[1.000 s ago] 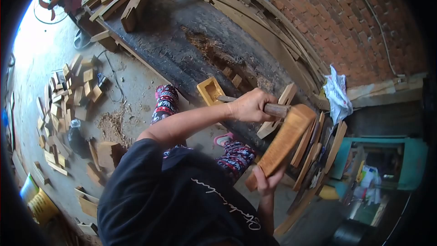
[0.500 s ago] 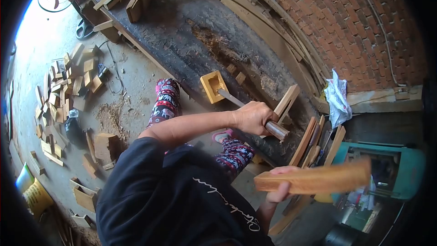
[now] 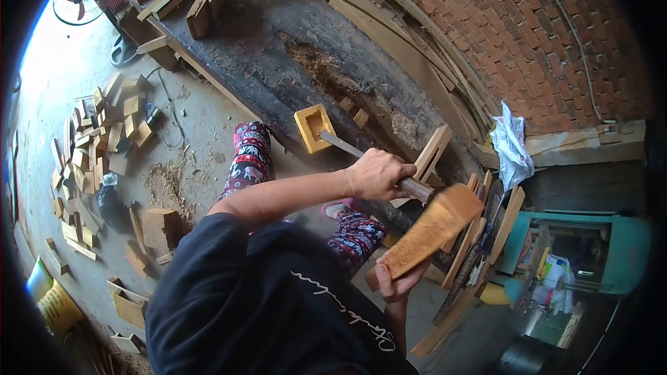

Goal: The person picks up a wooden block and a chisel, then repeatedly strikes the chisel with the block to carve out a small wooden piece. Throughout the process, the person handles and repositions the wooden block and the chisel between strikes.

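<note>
My left hand (image 3: 381, 173) is wrapped round the handle of a chisel (image 3: 342, 144), whose steel blade slants down to the left. The blade's tip is at the hollow of a small yellowish wooden block (image 3: 303, 123) on the dark bench. In my right hand (image 3: 401, 282) is a wooden mallet (image 3: 434, 230), a thick plain bat of wood gripped at its narrow lower end. Its broad end overlaps the butt of the chisel handle in this view.
The dark bench (image 3: 257, 48) carries wood shavings (image 3: 313, 62) and frame pieces (image 3: 208, 3). Many offcuts (image 3: 104, 132) lie on the floor at left. Beside the bench at right are wooden strips (image 3: 507, 226), a white plastic bag (image 3: 511, 142) and a green machine (image 3: 622, 257).
My right hand has swung the mallet left and up, from out at the right to the chisel's butt. My left hand and the chisel keep nearly the same place at the block.
</note>
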Available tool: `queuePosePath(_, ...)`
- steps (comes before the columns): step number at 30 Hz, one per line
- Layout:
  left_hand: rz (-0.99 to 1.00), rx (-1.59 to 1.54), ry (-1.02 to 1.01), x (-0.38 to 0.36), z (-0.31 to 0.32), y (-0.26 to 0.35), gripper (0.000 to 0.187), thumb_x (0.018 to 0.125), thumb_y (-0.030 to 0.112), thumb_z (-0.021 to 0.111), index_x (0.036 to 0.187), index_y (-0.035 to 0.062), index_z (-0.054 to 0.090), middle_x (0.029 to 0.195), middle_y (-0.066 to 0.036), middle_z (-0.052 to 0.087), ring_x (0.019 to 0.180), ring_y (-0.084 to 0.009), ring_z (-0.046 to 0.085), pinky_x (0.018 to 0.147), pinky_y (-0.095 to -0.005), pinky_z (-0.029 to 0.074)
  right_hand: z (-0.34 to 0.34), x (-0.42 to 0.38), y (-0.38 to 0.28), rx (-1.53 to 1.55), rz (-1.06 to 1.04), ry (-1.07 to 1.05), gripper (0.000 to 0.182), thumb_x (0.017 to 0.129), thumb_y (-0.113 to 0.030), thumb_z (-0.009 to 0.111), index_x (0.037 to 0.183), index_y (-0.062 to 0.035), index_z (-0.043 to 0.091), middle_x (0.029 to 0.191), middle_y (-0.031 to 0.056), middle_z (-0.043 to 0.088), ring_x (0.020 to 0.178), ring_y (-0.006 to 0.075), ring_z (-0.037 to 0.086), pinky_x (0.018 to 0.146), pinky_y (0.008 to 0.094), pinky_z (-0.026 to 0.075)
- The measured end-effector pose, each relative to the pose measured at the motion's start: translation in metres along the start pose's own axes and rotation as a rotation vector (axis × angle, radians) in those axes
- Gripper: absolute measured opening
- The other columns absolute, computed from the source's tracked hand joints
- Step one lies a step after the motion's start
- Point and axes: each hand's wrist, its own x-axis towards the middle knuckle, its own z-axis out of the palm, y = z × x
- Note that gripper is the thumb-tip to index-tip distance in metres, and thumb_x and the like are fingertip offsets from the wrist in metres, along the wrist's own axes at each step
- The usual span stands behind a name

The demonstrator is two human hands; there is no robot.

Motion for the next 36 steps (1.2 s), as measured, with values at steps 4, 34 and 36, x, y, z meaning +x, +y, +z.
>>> queuePosePath(4,0.021,-0.035,0.180,-0.006,-0.010,-0.002,0.033,0.072,0.030,0.075,0.091,0.0098,0.058,0.079,-0.010,0.062,0.078,-0.0348,0.065,0.064,-0.0455,0.050,0.009,0.018,-0.017,0.304,-0.078,0.084,0.096,0.079,-0.022,0.063,0.149,0.0016,0.002,0.083,0.0154,0.052,0.065,0.0214,0.055,0.063,0.0327,0.050)
queuePosePath(34,-0.192,-0.540,0.273,-0.003,-0.116,-0.054,0.034,0.084,0.031,0.077,0.095,0.0003,0.067,0.077,-0.003,0.065,0.075,-0.0055,0.057,0.070,-0.0280,0.050,0.005,0.143,-0.088,-0.034,-0.009,-0.134,0.074,0.078,-0.018,0.074,0.137,0.0020,0.034,0.118,0.0148,0.049,0.106,0.0229,0.052,0.092,0.0368,0.045)
queuePosePath(36,-0.187,-0.555,0.352,-0.002,-0.106,-0.062,0.031,0.086,0.028,0.075,0.088,0.0002,0.063,0.072,0.000,0.059,0.069,-0.0055,0.053,0.064,-0.0272,0.048,0.002,0.170,-0.115,0.003,-0.078,-0.147,0.076,0.078,-0.020,0.077,0.136,0.0029,0.034,0.122,0.0156,0.050,0.110,0.0234,0.052,0.096,0.0378,0.043)
